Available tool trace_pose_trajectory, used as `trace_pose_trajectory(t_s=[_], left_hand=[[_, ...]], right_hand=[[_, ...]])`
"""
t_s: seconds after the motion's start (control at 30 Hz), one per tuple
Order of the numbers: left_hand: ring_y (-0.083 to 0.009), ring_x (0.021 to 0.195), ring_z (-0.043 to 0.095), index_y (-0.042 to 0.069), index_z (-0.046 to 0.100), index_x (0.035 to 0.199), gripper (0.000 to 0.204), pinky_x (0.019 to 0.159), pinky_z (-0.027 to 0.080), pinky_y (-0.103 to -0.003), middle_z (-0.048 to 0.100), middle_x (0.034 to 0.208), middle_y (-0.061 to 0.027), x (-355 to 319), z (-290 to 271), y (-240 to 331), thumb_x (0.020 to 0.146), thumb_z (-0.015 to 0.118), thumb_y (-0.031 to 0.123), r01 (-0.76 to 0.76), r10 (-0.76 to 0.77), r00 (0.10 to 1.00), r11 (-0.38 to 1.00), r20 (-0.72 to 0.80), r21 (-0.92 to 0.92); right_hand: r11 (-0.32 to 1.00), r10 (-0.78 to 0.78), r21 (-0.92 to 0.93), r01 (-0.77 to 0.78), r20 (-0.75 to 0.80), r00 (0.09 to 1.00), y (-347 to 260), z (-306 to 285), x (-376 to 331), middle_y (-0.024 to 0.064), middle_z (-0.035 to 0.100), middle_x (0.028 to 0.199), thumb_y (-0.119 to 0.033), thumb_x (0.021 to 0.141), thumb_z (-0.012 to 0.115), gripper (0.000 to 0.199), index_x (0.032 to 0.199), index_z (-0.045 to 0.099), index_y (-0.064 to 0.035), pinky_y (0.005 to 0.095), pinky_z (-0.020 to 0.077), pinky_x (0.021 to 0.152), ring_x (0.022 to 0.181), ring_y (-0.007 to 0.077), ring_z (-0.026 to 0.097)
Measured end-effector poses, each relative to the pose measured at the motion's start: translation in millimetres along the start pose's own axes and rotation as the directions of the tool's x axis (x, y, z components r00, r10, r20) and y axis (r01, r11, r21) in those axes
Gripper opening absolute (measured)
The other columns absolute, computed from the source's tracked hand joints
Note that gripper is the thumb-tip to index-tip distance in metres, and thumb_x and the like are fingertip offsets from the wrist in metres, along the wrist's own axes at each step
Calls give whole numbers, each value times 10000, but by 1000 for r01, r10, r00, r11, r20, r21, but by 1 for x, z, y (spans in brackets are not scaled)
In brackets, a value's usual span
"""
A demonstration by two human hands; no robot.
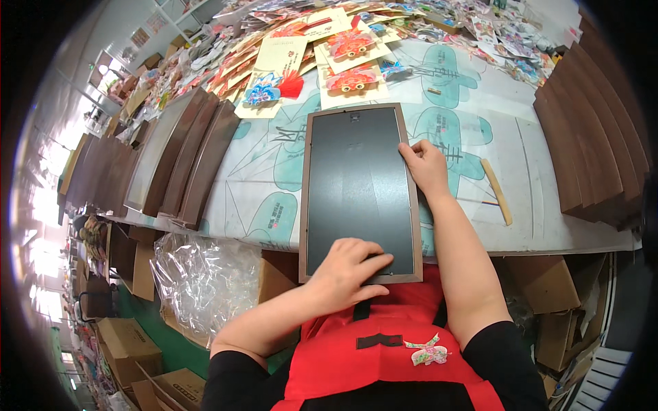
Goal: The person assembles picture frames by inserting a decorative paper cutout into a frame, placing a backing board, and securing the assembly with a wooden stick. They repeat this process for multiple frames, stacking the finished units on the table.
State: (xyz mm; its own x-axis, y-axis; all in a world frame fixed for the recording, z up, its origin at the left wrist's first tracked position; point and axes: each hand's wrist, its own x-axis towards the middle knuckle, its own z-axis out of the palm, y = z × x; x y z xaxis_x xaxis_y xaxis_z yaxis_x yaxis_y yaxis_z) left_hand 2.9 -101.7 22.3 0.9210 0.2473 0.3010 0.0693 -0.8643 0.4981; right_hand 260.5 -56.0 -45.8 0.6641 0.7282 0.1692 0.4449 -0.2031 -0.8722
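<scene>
"Red apron (336,373) is sitting nearest; where's the black-backed picture frame (358,185) lying?"

"Twelve o'clock. Right hand (428,168) is gripping its two-o'clock edge; left hand (346,272), seemingly loose, is resting near six. Bracing both ends should be steadying it."

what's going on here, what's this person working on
A person in a red apron has a brown frame black back up, its near end jutting past the edge of the covered table. The right hand holds the frame's right edge, while the left hand is over the lower part of the back. Cards with red and blue decorations lie beyond the frame, and brown pieces stand at left and right.
</scene>
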Motion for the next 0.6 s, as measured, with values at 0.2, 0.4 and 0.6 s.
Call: trace_pose_trajectory(t_s=[0.2, 0.4, 0.6], left_hand=[[-221, 809, 545, 77, 648, 866, 220, 740, 392, -357, 559, 848, -29, -8, 27, 7, 681, 760, 121, -7, 4, 986, 1000, -164, -18], [-252, 845, 562, 54, 627, 866, 187, 746, 426, -362, 585, 891, -67, -9, 16, 9, 713, 733, 75, 2, -15, 987, 997, -160, -78], [-368, 873, 566, -38, 550, 1025, 331, 742, 457, -416, 580, 931, -216, -39, -27, -52, 837, 643, 219, 769, -721, 598, 639, -351, -4]], right_hand=[[999, -37, 10, 37, -23, 999, -2, 0, -2, 159, 666, 731, -400, 763, 665, 393, 761, 649, -7, 370, 492, 659, 711, 309, 647], [997, -45, 59, 48, -40, 998, -3, 4, -2, 152, 656, 702, -362, 756, 688, 371, 752, 639, 6, 349, 486, 640, 678, 286, 640], [996, -20, 84, 24, -48, 999, 2, 2, -2, 129, 627, 639, -357, 760, 692, 373, 751, 624, 10, 331, 470, 611, 614, 241, 604]])
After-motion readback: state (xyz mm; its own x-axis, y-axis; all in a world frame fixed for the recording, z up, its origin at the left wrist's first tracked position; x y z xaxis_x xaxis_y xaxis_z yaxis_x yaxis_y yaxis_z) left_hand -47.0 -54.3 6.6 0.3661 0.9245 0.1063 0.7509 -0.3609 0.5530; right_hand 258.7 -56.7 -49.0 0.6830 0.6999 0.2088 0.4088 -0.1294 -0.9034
